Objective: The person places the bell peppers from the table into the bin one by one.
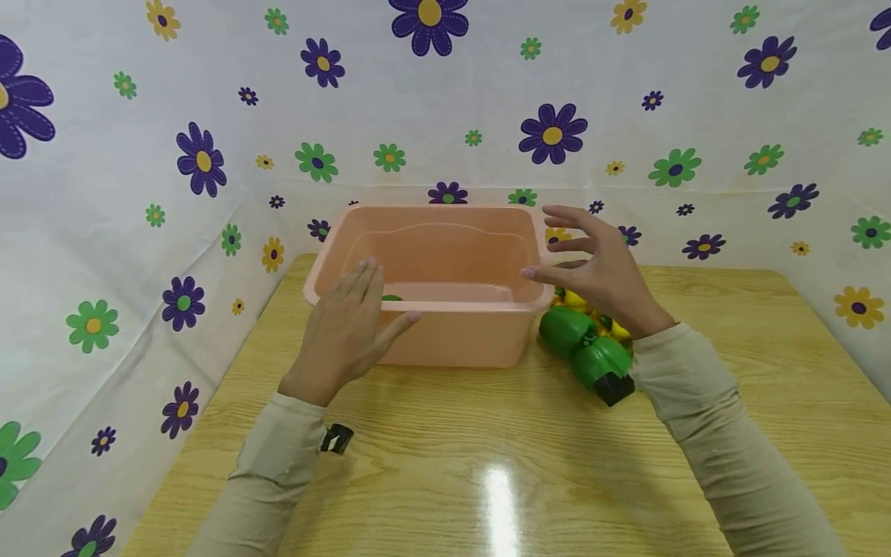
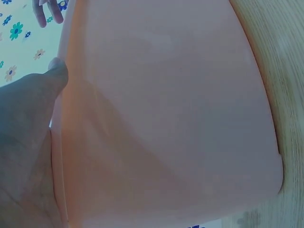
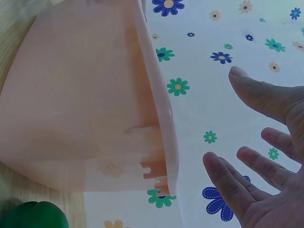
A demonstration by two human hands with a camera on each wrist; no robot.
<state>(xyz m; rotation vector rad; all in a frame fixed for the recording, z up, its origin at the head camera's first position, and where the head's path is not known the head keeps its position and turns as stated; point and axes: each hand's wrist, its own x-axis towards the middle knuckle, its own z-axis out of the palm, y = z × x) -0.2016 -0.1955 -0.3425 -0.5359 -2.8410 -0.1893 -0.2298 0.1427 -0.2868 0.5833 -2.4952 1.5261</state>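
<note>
A pink plastic tub (image 1: 452,333) stands on the table, and a bit of something green (image 1: 392,298) shows inside it. My left hand (image 1: 341,325) is at the tub's front left rim with its fingers straight and thumb spread. In the left wrist view that hand (image 2: 28,128) lies along the rim. Over the tub's right end, my right hand (image 1: 599,271) has its fingers spread and holds nothing; the right wrist view shows a gap between it and the rim. Below it lie green bell peppers (image 1: 567,329), with yellow peppers (image 1: 616,331) partly hidden behind.
The wooden table (image 1: 445,464) carries the tub near its back edge. A flower-patterned white cloth (image 1: 459,100) hangs behind and at the sides. A black object (image 1: 337,439) shows beside my left wrist, another black piece (image 1: 614,388) by my right sleeve.
</note>
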